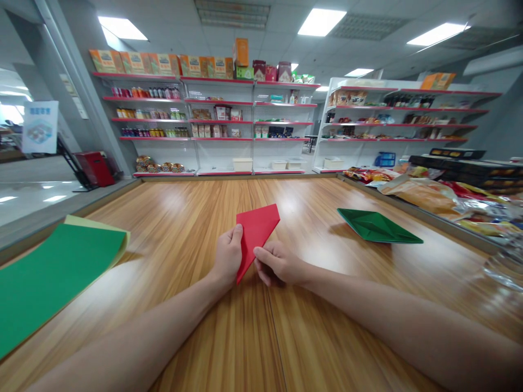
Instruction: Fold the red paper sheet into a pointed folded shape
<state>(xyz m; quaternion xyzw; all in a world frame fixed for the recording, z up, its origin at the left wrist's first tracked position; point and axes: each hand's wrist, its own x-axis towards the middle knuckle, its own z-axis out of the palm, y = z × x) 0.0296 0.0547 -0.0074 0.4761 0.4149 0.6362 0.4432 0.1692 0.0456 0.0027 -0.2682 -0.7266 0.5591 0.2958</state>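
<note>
A folded sheet of red paper (258, 226) is held between my two hands above the wooden table (196, 326). It has a straight top edge and narrows to a point at the bottom. My left hand (229, 253) grips its left edge, the thumb lying on the front face. On the lower right slanted edge, my right hand (280, 262) pinches the paper between thumb and fingers. The fingers behind the paper are partly hidden. To the right lies a folded green paper piece (378, 226), diamond-like in outline with raised creases.
Green and pale yellow paper sheets (65, 272) lie at the left, corners curling up. Snack packets (429, 196) and dark boxes (457, 169) crowd the right side beyond the table's raised rim. A clear plastic item (506, 267) sits at the right edge. Stocked shelves (220, 121) stand behind.
</note>
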